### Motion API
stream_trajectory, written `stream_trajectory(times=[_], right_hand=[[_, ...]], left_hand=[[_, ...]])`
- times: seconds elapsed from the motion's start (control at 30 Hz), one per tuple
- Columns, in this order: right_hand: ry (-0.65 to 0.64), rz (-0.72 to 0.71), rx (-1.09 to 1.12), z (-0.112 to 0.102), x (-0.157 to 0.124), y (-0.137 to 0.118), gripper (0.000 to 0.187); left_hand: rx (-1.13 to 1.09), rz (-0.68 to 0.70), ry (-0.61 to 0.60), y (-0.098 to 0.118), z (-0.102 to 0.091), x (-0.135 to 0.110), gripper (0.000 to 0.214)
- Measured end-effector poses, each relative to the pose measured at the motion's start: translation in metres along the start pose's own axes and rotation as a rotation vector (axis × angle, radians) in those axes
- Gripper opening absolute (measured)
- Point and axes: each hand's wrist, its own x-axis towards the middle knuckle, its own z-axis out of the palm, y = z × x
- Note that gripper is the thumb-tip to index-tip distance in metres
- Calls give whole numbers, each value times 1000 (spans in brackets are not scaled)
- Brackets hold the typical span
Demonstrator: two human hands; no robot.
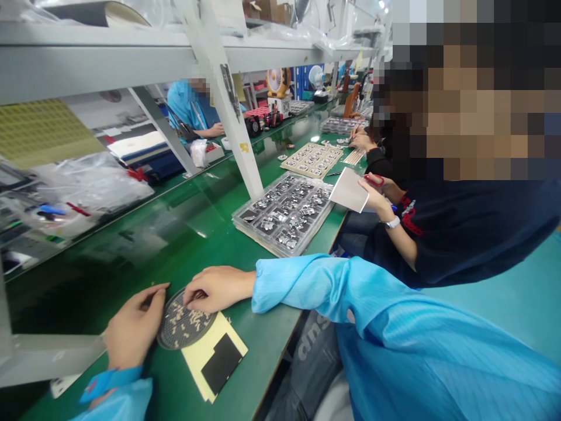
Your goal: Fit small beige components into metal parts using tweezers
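Round mesh tray [169, 330] heaped with small pale parts [186, 318], lying near the front edge of the green desk [267, 345] and overlapping a yellow sheet [193, 362] with a black pad [221, 363]. Left grip [135, 324] half-curled against the tray's left rim; right grip [217, 289] bent over the tray, fingertips among the parts, any hold on one hidden. Farther along the desk, well apart from both grips, a clear plastic tray [284, 213] of metal pieces [287, 237].
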Motion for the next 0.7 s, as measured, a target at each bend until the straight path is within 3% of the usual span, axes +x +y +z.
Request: stream_trajectory(times=[0.7], right_hand=[[2, -5, -5, 2, 0, 2, 27]], left_hand=[[14, 2, 3, -3, 1, 3, 42]])
